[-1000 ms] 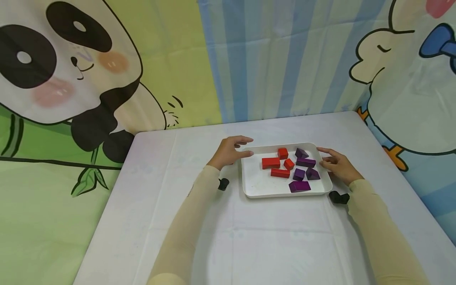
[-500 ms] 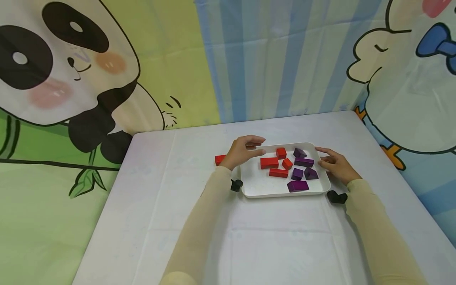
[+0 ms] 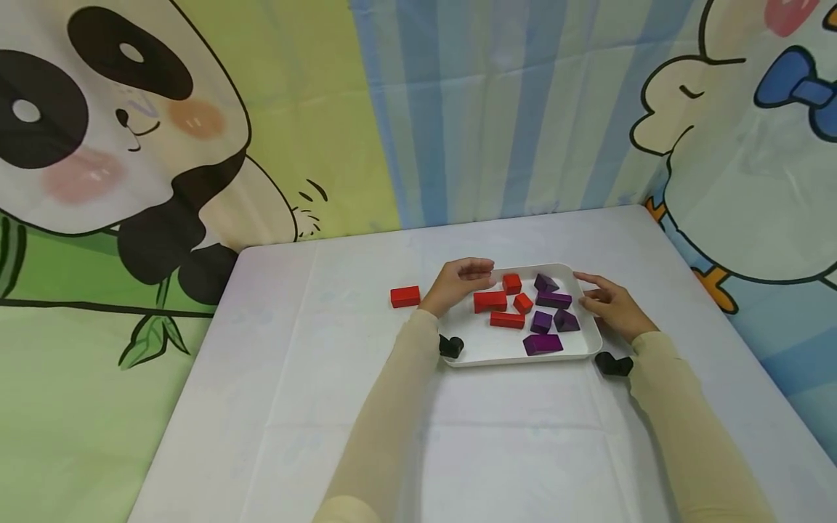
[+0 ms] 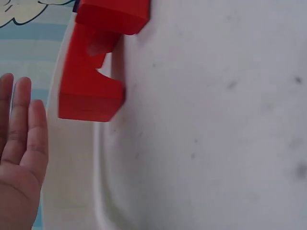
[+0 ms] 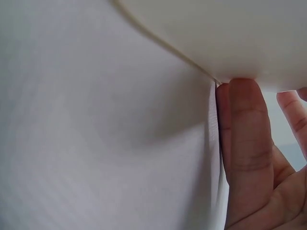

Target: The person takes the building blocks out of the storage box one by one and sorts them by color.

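A white tray [image 3: 484, 351] on the table bears several red blocks and several purple blocks. My left hand [image 3: 456, 285] hovers over the tray's left end with fingers extended and nothing held. In the left wrist view its fingers [image 4: 34, 134] lie straight beside a red arch block [image 4: 79, 91] in the tray. Outside the tray, to the left of that hand, a red block [image 3: 405, 296] lies on the table. My right hand [image 3: 615, 305] rests at the tray's right side; the right wrist view shows its fairly straight fingers [image 5: 248, 129] touching the outer wall.
The red blocks, such as one long block [image 3: 507, 320], lie in the tray's middle, left of the purple blocks, such as one at the front [image 3: 543, 344]. A white cloth covers the table [image 3: 314, 349]. Behind stands a cartoon-printed backdrop [image 3: 484, 109].
My left hand has moved right from the tray's left edge to over the tray, and the red block on the table, hidden earlier, now shows fully. My right hand stays at the tray's right side.
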A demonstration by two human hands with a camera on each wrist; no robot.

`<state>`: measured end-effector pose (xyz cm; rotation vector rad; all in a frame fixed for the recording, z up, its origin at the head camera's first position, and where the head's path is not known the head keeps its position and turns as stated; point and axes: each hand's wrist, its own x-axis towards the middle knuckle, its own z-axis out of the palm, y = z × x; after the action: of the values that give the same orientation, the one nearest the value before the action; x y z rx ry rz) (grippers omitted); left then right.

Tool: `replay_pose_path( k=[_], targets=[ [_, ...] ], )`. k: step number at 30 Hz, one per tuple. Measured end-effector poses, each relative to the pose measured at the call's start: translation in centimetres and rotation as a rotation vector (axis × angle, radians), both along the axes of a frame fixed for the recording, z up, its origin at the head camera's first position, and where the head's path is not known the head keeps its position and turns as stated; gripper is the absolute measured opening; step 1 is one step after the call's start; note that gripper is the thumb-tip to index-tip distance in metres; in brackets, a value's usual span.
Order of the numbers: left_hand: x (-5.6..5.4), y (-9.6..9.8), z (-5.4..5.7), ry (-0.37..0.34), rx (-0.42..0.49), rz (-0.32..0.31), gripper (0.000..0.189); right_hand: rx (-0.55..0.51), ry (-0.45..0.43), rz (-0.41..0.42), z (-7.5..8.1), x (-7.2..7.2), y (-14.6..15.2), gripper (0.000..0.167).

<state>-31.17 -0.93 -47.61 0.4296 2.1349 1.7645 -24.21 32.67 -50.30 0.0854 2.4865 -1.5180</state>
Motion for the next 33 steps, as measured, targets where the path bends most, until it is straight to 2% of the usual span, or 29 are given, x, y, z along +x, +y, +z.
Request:
replay_pose_path(
  k=[3, 6, 14, 18, 24, 28, 33],
  targets=[
    [0.0, 0.1, -0.6, -0.036, -0.009, -0.003, 0.046, 0.0, 0.001, 0.0, 0.0, 0.0, 0.1, 0.067],
    [0.0, 0.0, -0.8, -0.042, -0.044, -0.015, 0.048, 0.006, -0.002, -0.001, 0.0, -0.1, 0.0, 0.067],
    [-0.1, 0.0, -1.0, -0.024, -0.227, -0.114, 0.061, 0.013, -0.005, -0.003, 0.0, -0.3, -0.1, 0.066],
    [-0.1, 0.3, -1.3, -0.008, -0.298, -0.122, 0.062, 0.014, 0.001, -0.003, -0.1, -0.3, 0.0, 0.066],
    [-0.2, 0.7, -1.7, 0.039, -0.345, -0.089, 0.052, -0.01, 0.022, 0.015, 0.1, -0.1, 0.2, 0.065],
    [0.1, 0.8, -1.7, 0.028, -0.319, -0.063, 0.052, -0.013, 0.021, 0.014, 0.2, 0.0, 0.1, 0.065],
    [0.4, 0.7, -1.4, 0.013, -0.231, -0.037, 0.049, -0.01, 0.017, 0.01, 0.2, -0.1, 0.0, 0.065]
  ],
)
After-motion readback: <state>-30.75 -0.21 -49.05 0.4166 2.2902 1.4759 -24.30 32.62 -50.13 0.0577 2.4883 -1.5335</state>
